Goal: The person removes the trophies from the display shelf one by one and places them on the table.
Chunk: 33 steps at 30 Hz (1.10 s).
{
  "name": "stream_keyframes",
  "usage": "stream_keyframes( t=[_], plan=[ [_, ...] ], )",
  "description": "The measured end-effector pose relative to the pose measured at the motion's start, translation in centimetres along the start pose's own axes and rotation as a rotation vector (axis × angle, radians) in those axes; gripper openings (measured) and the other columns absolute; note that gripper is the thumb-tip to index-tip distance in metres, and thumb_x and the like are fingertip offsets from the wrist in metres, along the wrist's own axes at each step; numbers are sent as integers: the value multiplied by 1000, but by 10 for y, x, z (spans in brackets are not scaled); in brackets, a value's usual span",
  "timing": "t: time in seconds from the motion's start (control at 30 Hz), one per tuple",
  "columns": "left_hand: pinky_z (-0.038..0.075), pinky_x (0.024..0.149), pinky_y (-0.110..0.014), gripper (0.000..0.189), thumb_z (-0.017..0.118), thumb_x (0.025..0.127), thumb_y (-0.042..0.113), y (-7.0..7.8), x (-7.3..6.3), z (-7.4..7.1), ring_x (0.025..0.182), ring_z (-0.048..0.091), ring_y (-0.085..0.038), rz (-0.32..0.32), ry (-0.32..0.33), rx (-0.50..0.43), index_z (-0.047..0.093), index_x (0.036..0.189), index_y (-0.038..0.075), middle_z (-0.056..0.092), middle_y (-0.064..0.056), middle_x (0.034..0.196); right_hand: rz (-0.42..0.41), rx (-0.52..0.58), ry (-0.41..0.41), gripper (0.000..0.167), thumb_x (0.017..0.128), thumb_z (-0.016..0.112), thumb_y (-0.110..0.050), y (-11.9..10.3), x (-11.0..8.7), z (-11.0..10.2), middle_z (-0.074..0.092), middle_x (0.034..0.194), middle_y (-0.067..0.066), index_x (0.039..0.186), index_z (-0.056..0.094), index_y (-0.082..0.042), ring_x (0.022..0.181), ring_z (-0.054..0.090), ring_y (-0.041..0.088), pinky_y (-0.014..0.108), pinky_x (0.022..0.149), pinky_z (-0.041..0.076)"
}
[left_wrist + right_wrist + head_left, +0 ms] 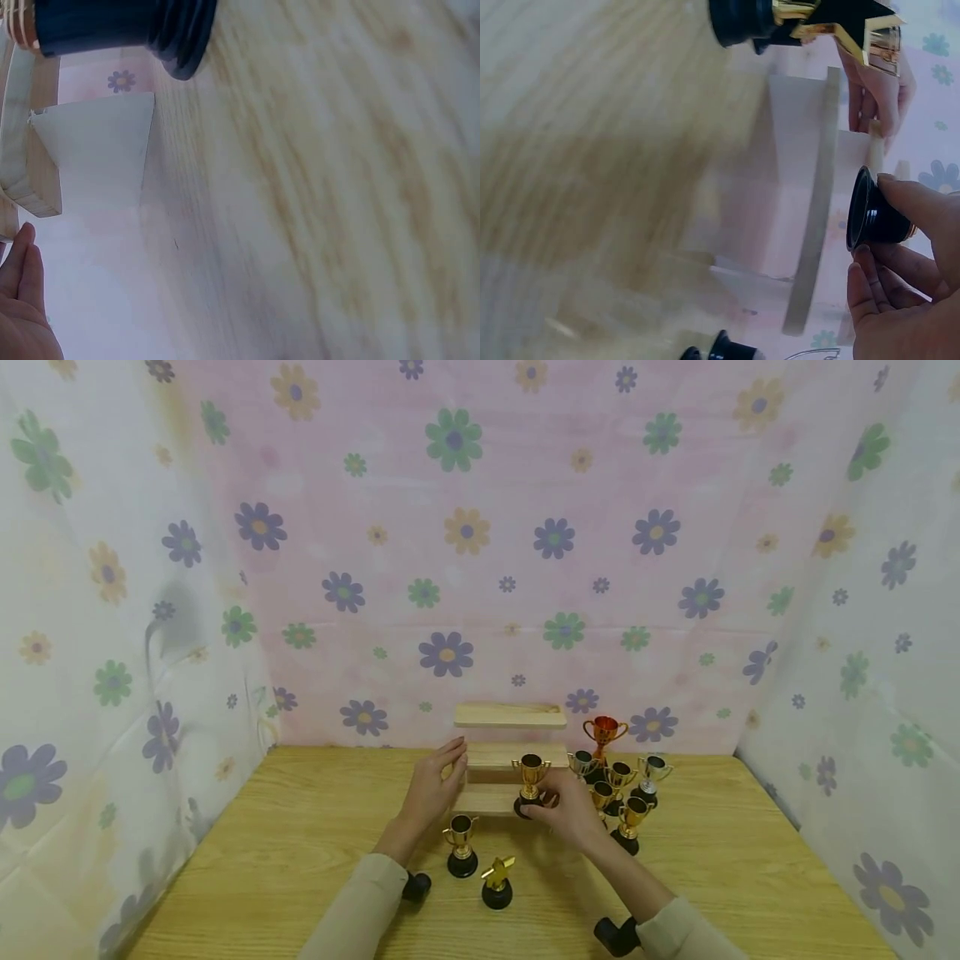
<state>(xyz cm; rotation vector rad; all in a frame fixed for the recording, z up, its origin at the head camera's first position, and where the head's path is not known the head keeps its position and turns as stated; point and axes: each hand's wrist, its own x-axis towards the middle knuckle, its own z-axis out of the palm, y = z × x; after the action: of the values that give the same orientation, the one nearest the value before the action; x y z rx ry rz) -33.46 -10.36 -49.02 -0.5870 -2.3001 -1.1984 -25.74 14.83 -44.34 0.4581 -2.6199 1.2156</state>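
Note:
My right hand point(568, 807) pinches the black base of a small gold trophy cup point(531, 768) between thumb and fingers. The cup is upright at the right part of the lowest board of a three-tier wooden shelf point(510, 717). In the right wrist view, the rim of the black base point(885, 214) shows apart from the light board point(814, 202). At the shelf's left end is my left hand point(433, 787), its fingers extended along the boards. Between my forearms stand another gold cup point(461, 845) and a gold star trophy point(497, 887).
Right of the shelf several cups stand close together, among them a red one point(604, 735), a silver one point(654, 777) and a gold one point(632, 818). Flowered cloth point(510, 527) hangs behind and beside the wooden table point(315, 827).

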Motion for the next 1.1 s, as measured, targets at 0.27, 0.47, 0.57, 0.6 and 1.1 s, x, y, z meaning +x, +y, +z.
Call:
stream_keyframes(
  t=[0.27, 0.47, 0.57, 0.6, 1.1],
  plan=[
    [46, 110, -46, 34, 60, 105, 19, 2, 3, 1, 132, 57, -31, 21, -2, 2, 69, 130, -2, 62, -14, 142, 61, 22, -13, 21, 80, 88, -14, 9, -16, -2, 63, 83, 1, 94, 74, -5, 73, 57, 14, 28, 63, 49],
    [44, 111, -47, 36, 60, 105, 21, 5, 4, -1, 134, 55, -31, 14, -21, -3, 67, 131, -2, 61, -14, 142, 85, 28, -26, 22, 78, 89, -14, 15, -27, -5, 61, 80, -1, 91, 72, -7, 70, 55, 13, 27, 61, 48],
    [43, 112, -49, 37, 59, 106, 23, 7, 3, -3, 137, 53, -31, -5, -41, -14, 66, 134, -1, 60, -13, 144, 86, 9, -56, 22, 77, 89, -14, 20, -33, -3, 60, 79, -2, 88, 71, -7, 70, 54, 13, 25, 61, 47],
    [43, 113, -48, 38, 58, 106, 24, 7, 3, -4, 138, 52, -31, -17, -49, -15, 65, 135, 0, 59, -12, 145, 86, 4, -68, 22, 77, 89, -14, 21, -35, -2, 60, 79, -2, 87, 70, -8, 70, 54, 13, 25, 61, 47],
    [38, 117, -46, 41, 56, 108, 27, 8, 1, -10, 142, 47, -29, -74, -110, -17, 62, 139, 1, 54, -12, 150, 125, 27, -201, 27, 77, 90, -17, 38, -49, 4, 68, 89, -1, 96, 74, -6, 82, 64, 16, 33, 69, 54]
  ],
)
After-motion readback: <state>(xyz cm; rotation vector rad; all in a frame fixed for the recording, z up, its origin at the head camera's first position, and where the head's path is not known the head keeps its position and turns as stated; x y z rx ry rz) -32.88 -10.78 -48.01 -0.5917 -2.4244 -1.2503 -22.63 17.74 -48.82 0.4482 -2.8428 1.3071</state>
